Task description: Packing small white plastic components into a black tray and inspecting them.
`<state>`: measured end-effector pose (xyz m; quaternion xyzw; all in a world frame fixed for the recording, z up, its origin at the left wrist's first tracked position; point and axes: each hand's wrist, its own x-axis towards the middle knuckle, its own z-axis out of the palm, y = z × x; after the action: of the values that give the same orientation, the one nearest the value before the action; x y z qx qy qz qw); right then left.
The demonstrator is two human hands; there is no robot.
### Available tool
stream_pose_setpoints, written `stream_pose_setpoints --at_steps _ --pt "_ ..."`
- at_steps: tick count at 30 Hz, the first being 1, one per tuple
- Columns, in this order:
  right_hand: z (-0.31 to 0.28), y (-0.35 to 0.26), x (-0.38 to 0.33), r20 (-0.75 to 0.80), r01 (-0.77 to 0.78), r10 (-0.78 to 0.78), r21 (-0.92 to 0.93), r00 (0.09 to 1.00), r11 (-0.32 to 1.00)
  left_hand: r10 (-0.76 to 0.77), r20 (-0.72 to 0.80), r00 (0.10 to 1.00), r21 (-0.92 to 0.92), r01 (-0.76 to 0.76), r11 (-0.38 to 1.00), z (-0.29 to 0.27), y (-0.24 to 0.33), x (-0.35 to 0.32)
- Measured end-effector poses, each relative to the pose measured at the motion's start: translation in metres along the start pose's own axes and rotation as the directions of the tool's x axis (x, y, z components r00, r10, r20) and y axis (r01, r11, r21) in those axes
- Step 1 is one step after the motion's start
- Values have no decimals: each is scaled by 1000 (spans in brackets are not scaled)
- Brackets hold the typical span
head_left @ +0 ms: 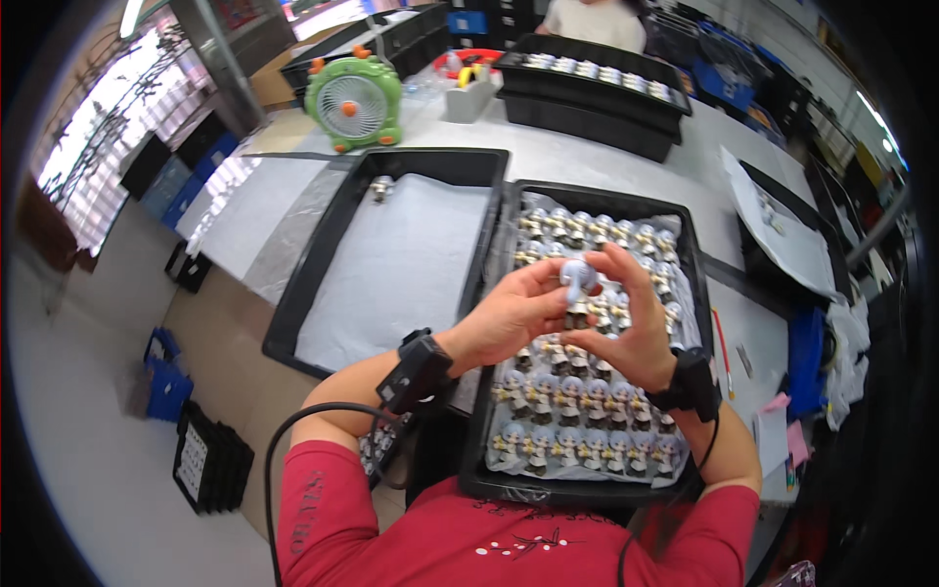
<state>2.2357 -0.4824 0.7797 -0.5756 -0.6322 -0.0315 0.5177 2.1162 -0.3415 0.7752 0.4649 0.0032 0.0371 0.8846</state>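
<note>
A small figurine (pixel 576 291) with pale grey-lilac hair, a light body and a dark base is held upright in front of me, above a black tray (pixel 696 256). My left hand (pixel 501 318) pinches it from the left with thumb and fingertips. Around its right side curves my right hand (pixel 641 328), fingers by the head and thumb by the base. Beneath both hands, several rows of similar figurines (pixel 597 399) stand on white lining in the tray. To the left, a second black tray (pixel 277 338) lined with a white sheet (pixel 396 264) holds one figurine (pixel 381 188) in its far corner.
A green toy-shaped fan (pixel 352 101) and a tape dispenser (pixel 470 98) stand on the far table. Behind the trays sits a deep black crate (pixel 587 110) with more figurines, and a person (pixel 597 23) beyond it. A red pencil-like tool (pixel 722 352) lies at the right.
</note>
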Motion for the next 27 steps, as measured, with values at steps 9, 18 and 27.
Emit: stream_pose_setpoints --at_steps 9,18,27 --pt "1 -1 6 -76 -74 68 -80 995 994 479 -508 716 830 260 493 -191 136 26" --pt "5 25 13 -69 -184 175 -153 982 971 767 -506 395 650 759 38 -316 125 33" --pt "10 38 15 -45 -266 263 -166 964 949 853 -276 442 581 784 -218 -335 92 48"
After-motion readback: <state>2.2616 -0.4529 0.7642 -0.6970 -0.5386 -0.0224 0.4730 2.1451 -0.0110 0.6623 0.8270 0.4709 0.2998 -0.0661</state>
